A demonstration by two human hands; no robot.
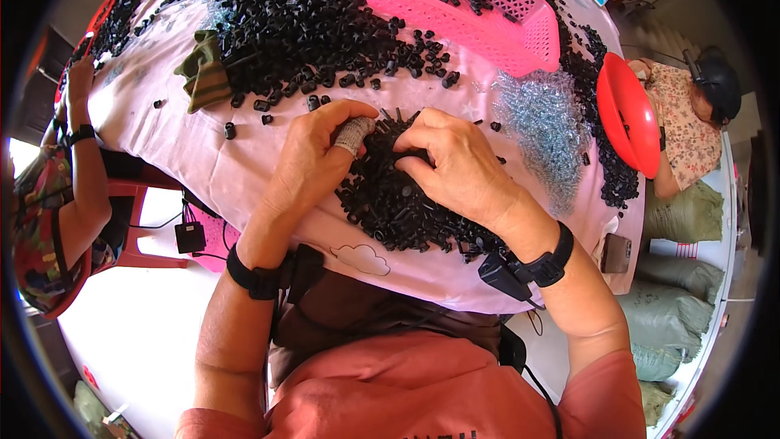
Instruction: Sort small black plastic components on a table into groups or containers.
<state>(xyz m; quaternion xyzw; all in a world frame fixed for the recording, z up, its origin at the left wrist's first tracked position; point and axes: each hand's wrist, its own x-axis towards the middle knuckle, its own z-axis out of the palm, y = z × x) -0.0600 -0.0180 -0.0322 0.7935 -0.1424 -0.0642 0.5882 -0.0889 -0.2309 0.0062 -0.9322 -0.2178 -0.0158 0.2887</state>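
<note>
Over a heap of small black plastic parts [406,211] at the table's near edge, my two hands work close together. My left hand [313,150] is closed in a pinch, and a grey knitted finger cover [354,135] wraps one of its digits. Just to its right, my right hand [463,164] is also closed, its thumb and fingers curled together above the heap. Whatever either hand pinches is too small or hidden to make out. Beyond them lies a larger spread of chunkier black parts [301,20].
A pink perforated basket [536,41] with black parts stands at the far side. Right of my hands is a pile of small, clear silvery pieces [544,130], then a red bowl [634,122]. A striped cloth [205,73] lies left. Other people sit at both sides; a phone [616,252] rests right.
</note>
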